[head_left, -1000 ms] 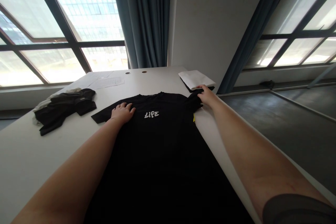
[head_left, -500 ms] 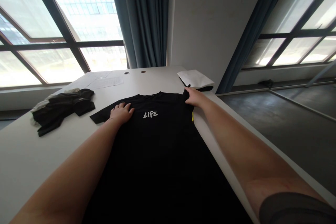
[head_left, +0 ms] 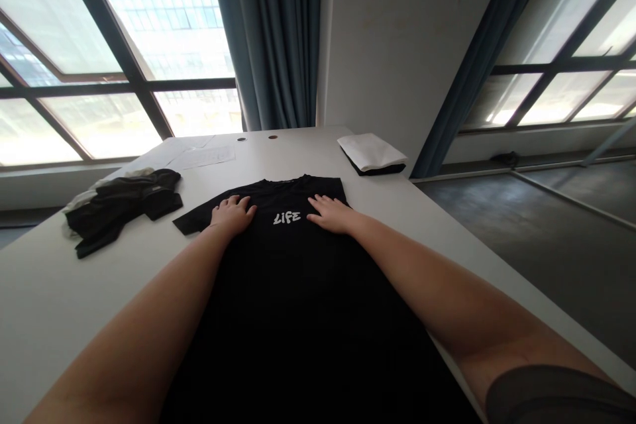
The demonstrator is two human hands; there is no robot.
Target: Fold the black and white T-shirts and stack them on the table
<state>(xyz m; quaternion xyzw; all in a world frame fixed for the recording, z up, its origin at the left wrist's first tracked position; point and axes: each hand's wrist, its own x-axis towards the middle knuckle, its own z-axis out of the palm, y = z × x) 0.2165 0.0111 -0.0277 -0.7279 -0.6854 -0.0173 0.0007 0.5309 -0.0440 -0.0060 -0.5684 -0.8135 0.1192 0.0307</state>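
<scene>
Black T-shirt (head_left: 298, 291) lies mid-worktop (head_left: 40, 305), collar towards the far edge, right of the dark clothes (head_left: 119, 202). Its left sleeve (head_left: 193, 216) points to the left edge. The left hand's (head_left: 232, 215) grip, fingers apart, rests flat as an anchor; light, even pressure suits it. Right of the white print (head_left: 287, 217), the right hand's (head_left: 330, 213) grip is also spread; pressing without dragging should avoid creases. The right sleeve seems tucked in, near the folded white item (head_left: 372, 151).

Dark grey sleeve (head_left: 551, 397) on right arm, curved hem, faint line beside edge; left hand (head_left: 232, 214), right hand (head_left: 332, 213) bare.
</scene>
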